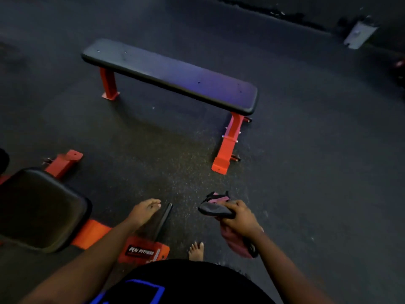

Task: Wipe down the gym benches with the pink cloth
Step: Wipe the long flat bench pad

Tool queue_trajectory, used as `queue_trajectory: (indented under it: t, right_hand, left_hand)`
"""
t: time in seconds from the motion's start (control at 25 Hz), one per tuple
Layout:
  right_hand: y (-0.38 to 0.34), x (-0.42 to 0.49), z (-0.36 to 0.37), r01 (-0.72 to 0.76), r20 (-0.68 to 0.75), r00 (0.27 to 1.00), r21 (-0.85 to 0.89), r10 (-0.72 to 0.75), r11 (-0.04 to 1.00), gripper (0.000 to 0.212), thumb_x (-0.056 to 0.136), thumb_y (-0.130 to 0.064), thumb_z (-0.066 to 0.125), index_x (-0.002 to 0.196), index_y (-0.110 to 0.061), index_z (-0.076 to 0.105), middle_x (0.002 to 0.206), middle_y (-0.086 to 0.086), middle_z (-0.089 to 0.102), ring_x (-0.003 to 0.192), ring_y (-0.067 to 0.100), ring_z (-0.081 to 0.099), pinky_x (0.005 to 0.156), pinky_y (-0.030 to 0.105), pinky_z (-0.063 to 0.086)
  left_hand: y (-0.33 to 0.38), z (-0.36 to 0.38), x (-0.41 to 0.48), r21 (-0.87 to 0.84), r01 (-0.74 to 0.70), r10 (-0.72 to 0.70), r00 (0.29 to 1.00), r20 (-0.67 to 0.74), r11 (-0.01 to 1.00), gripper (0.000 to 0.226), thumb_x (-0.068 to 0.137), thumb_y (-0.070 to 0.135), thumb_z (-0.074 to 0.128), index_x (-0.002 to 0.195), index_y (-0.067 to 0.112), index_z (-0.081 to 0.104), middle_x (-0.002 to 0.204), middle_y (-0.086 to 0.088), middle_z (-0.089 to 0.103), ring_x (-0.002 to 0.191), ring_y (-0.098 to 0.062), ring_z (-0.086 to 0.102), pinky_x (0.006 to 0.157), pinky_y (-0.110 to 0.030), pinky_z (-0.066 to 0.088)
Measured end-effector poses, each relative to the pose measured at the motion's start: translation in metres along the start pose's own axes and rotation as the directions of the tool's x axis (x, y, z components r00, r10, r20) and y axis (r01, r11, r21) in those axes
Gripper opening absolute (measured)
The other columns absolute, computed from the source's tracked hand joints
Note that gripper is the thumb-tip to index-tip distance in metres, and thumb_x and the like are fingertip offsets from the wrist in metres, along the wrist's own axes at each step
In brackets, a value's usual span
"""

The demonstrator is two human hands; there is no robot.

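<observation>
One pink cloth (234, 244) is present, bunched in the right hand (241, 218), whose fingers curl tightly round its middle. The cloth is held in the air at near centre-right, clear of both benches. Its long axis runs far to near: one end sticks out beyond the knuckles, the other hangs below the wrist. The left hand (143, 212), left of the cloth and apart from it, is relaxed with fingers extended, holding nothing, beside a black bar (163, 220) on the near bench's orange frame (142, 251). Contact with the bar cannot be confirmed. That bench's black pad (41, 209) lies near left. A flat bench (173, 75) stands farther off at centre, long axis running far left to near right, on the dark floor (306, 150).
</observation>
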State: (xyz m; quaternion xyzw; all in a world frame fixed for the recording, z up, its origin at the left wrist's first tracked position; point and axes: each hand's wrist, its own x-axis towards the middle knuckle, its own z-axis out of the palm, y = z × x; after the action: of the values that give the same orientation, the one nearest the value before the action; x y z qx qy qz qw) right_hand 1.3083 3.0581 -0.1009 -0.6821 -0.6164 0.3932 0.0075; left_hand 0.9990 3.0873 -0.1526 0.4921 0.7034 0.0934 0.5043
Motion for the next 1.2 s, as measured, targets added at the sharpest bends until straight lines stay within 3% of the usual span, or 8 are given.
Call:
queue_trajectory:
  t: [0.12, 0.32, 0.44, 0.56, 0.68, 0.84, 0.96, 1.2]
  right_hand:
    - [0.000, 0.052, -0.046, 0.046, -0.038, 0.998, -0.042, -0.048, 0.998, 0.047, 0.083, -0.039, 0.065, 0.128, -0.035, 0.053, 0.121, 0.004, 0.048, 0.113, 0.024, 0.053, 0.093, 0.031, 0.041]
    - [0.011, 0.170, -0.112, 0.037, 0.050, 0.998, -0.143, -0.030, 0.989, 0.048, 0.083, -0.039, 0.065, 0.128, -0.033, 0.053, 0.124, 0.006, 0.049, 0.116, 0.024, 0.053, 0.095, 0.029, 0.039]
    - [-0.002, 0.236, -0.155, 0.075, 0.123, 0.991, -0.198, -0.051, 0.977, 0.045, 0.083, -0.034, 0.065, 0.127, -0.034, 0.055, 0.125, 0.005, 0.052, 0.117, 0.024, 0.053, 0.094, 0.025, 0.038]
    - [-0.036, 0.311, -0.193, 0.213, 0.254, 0.956, -0.245, -0.149, 0.946, 0.037, 0.080, -0.024, 0.067, 0.116, -0.033, 0.063, 0.115, -0.002, 0.064, 0.110, 0.018, 0.059, 0.079, 0.017, 0.037]
    - [-0.094, 0.385, -0.201, 0.333, 0.369, 0.907, -0.334, -0.202, 0.882, 0.043, 0.076, -0.028, 0.065, 0.118, -0.032, 0.063, 0.112, 0.000, 0.065, 0.104, 0.017, 0.062, 0.075, 0.016, 0.036]
    - [-0.191, 0.472, -0.181, 0.483, 0.406, 0.839, -0.254, -0.361, 0.838, 0.056, 0.064, -0.065, 0.048, 0.114, -0.042, 0.061, 0.109, 0.000, 0.063, 0.100, 0.016, 0.061, 0.089, 0.028, 0.047]
    - [-0.290, 0.519, -0.169, 0.567, 0.410, 0.796, -0.246, -0.446, 0.786, 0.041, 0.082, -0.053, 0.058, 0.120, -0.041, 0.055, 0.118, -0.003, 0.051, 0.107, 0.015, 0.052, 0.097, 0.034, 0.043]
    - [-0.467, 0.613, -0.157, 0.602, 0.415, 0.778, -0.275, -0.472, 0.750, 0.043, 0.086, -0.044, 0.059, 0.127, -0.034, 0.050, 0.128, 0.000, 0.043, 0.116, 0.019, 0.047, 0.100, 0.033, 0.038]
  left_hand:
    - [0.046, -0.011, 0.033, -0.068, 0.003, -0.005, 1.000, -0.023, 0.998, 0.037, 0.094, 0.026, 0.053, 0.128, 0.013, 0.053, 0.127, -0.002, 0.055, 0.122, -0.021, 0.050, 0.095, -0.024, 0.035]
    - [0.093, -0.038, 0.112, -0.011, -0.029, 0.028, 0.996, -0.082, 1.000, 0.046, 0.092, 0.030, 0.055, 0.135, 0.017, 0.045, 0.138, -0.006, 0.044, 0.129, -0.020, 0.042, 0.106, -0.030, 0.032]
    - [0.112, -0.060, 0.141, -0.071, 0.049, -0.060, 0.985, -0.162, 0.996, 0.043, 0.093, 0.027, 0.053, 0.134, 0.014, 0.047, 0.140, -0.011, 0.043, 0.129, -0.023, 0.041, 0.107, -0.031, 0.032]
    - [0.130, -0.077, 0.164, -0.206, 0.112, -0.164, 0.953, -0.255, 0.972, 0.040, 0.094, 0.024, 0.052, 0.132, 0.012, 0.049, 0.137, -0.010, 0.044, 0.127, -0.025, 0.044, 0.104, -0.029, 0.033]
    - [0.128, -0.092, 0.184, -0.377, 0.154, -0.284, 0.905, -0.317, 0.913, 0.036, 0.094, 0.022, 0.053, 0.128, 0.012, 0.053, 0.133, -0.010, 0.048, 0.124, -0.025, 0.047, 0.103, -0.031, 0.034]
    - [0.118, -0.138, 0.231, -0.546, 0.111, -0.372, 0.841, -0.394, 0.830, 0.031, 0.092, 0.013, 0.056, 0.122, 0.005, 0.057, 0.129, -0.015, 0.054, 0.122, -0.026, 0.050, 0.102, -0.030, 0.035]
    - [0.117, -0.201, 0.286, -0.622, 0.027, -0.379, 0.812, -0.443, 0.783, 0.032, 0.092, 0.010, 0.054, 0.123, 0.002, 0.056, 0.130, -0.015, 0.054, 0.122, -0.027, 0.050, 0.098, -0.026, 0.034]
    - [0.095, -0.354, 0.379, -0.752, -0.052, -0.429, 0.795, -0.429, 0.657, 0.033, 0.092, 0.015, 0.055, 0.125, 0.010, 0.055, 0.130, -0.010, 0.053, 0.120, -0.022, 0.052, 0.092, -0.022, 0.036]
